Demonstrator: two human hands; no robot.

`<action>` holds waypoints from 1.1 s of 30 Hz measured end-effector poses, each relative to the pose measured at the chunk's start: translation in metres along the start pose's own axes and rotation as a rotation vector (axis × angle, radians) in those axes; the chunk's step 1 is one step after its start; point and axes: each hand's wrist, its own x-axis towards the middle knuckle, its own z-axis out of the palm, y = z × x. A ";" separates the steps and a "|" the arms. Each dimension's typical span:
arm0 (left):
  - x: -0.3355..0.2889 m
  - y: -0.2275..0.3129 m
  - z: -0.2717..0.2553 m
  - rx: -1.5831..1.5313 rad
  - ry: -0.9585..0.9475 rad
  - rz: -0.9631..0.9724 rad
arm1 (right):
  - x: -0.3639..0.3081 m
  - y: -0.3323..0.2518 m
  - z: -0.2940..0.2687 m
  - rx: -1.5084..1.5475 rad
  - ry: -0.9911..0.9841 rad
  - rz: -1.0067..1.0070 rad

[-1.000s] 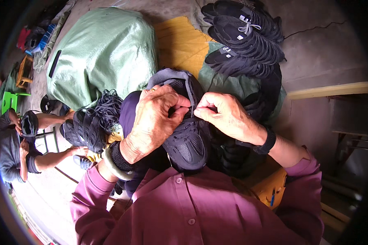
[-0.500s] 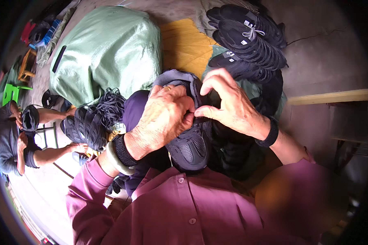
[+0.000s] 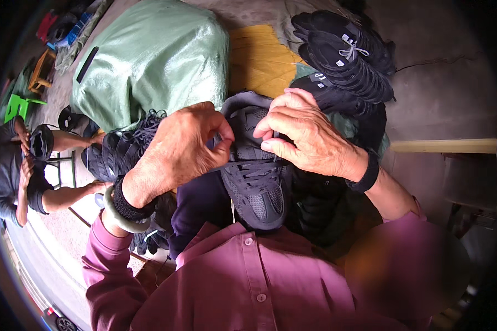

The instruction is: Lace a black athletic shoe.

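Lacing is the step in hand, judged from how both hands are set on a dark sneaker [image 3: 255, 182] that is propped toe-down against the chest of the purple shirt [image 3: 248, 281], its collar pointing away from the body. The left hand [image 3: 176, 151] is closed in a pinch, thumb and forefinger pressed together at the shoe's left edge beside the upper eyelets, most likely on a lace end, though the lace itself is too dark and small to be made out between the fingertips. The right hand [image 3: 309, 138] is curled over the tongue and the right side of the collar, its fingers bent and closed on the upper, so the shoe is steadied from that side. Crossed laces can be seen lower on the vamp, so the lower rows are judged done and the upper ones still open to work. Next, it is thought, the pinched end would have to be guided through an eyelet near the collar and drawn snug, which calls for the tongue to be held flat and the shoe kept from tipping. A stack of like shoes [image 3: 342, 55] lies beyond, well apart, beside a yellow cloth [image 3: 259, 60] and a green sack [image 3: 149, 60]; a bundle of laces [image 3: 143, 129] rests just left of the wrist. Another person [image 3: 22, 171] is seated at far left.
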 end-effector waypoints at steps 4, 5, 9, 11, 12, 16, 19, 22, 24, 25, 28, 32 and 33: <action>-0.005 -0.003 0.008 -0.248 -0.036 -0.070 | 0.002 -0.012 0.012 0.035 0.035 0.017; -0.006 -0.005 0.010 -0.251 -0.033 -0.070 | 0.001 -0.016 0.014 0.041 0.038 0.028; -0.010 -0.010 0.019 -0.310 -0.037 -0.054 | 0.001 -0.022 0.017 0.072 0.057 0.134; -0.011 -0.012 0.023 -0.351 -0.038 -0.057 | 0.002 -0.024 0.016 0.022 0.040 0.128; -0.012 -0.013 0.025 -0.330 0.009 -0.057 | 0.002 -0.024 0.014 -0.029 0.020 0.124; -0.008 -0.017 0.035 -0.145 0.258 0.071 | 0.001 -0.025 0.005 -0.113 -0.009 0.118; 0.001 -0.024 0.038 -0.111 0.225 0.047 | -0.001 -0.028 0.003 -0.175 -0.042 0.112; 0.007 -0.029 0.035 -0.168 0.126 -0.035 | -0.003 -0.030 0.002 -0.232 -0.026 0.106; 0.011 -0.031 0.032 -0.218 0.061 -0.067 | -0.004 -0.029 0.000 -0.212 -0.059 0.096; 0.013 -0.032 0.030 -0.249 -0.002 -0.096 | -0.005 -0.028 0.000 -0.211 -0.061 0.093; 0.019 -0.033 0.026 -0.278 -0.061 -0.138 | -0.006 -0.028 0.001 -0.236 -0.039 0.087; 0.024 -0.031 0.026 -0.400 -0.082 -0.217 | -0.004 -0.030 0.004 -0.301 -0.029 0.108; 0.025 -0.031 0.027 -0.401 -0.082 -0.219 | -0.003 -0.031 0.004 -0.327 -0.047 0.109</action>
